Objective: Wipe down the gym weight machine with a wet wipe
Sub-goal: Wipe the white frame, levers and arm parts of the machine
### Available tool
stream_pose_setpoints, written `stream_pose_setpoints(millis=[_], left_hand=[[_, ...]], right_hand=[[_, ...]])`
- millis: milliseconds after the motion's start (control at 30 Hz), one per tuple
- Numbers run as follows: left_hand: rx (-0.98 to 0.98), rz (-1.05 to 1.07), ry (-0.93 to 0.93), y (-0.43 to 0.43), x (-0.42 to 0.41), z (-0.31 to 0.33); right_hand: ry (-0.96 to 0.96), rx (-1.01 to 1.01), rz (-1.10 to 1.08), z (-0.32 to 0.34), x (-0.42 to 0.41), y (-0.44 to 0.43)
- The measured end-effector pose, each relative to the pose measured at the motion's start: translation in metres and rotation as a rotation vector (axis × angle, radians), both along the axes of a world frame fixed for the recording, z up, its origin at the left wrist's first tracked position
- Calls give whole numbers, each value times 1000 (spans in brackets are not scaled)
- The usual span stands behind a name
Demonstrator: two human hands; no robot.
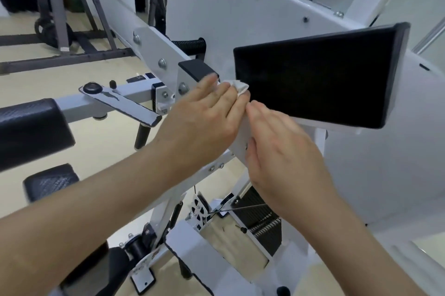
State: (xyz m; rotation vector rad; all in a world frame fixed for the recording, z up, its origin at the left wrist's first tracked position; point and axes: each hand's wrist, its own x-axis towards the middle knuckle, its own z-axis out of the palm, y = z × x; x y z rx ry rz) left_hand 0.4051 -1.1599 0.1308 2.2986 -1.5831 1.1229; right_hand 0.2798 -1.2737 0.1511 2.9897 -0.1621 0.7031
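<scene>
left hand point(207, 112), fingers straight and together, presses a crumpled white wet wipe point(239, 87) against the white frame of the weight machine point(216, 18), just beside the black pad point(313, 83). right hand point(281, 151), fingers extended and gripping nothing, rests flat on the frame plate under the pad, above the weight stack point(262, 218).
</scene>
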Motion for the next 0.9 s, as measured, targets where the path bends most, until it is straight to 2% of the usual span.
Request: stream_pose_setpoints(millis=[100,200,333,400,500,567,667,767,900], left_hand=[[-48,-31,-110,18,26,15],[-134,-91,21,26,41,12],[-383,-164,372,20,40,14],[-559,-160,645,18,44,21],[-774,-203,1181,19,50,31],[-865,-197,1348,23,45,35],[-852,-268,1385,33,32,27],[-799,-295,1346,40,35,20],[-892,-268,1355,40,51,28]], right_hand=[[4,38,62,5,23,9],[-30,76,115,8,49,19],[5,404,195,27,76,22],[20,574,220,39,87,16],[-34,524,163,43,101,12],[-116,424,130,36,99,12],[-308,295,238,21,80,16],[-363,169,294,15,71,23],[-244,402,153,29,109,27]])
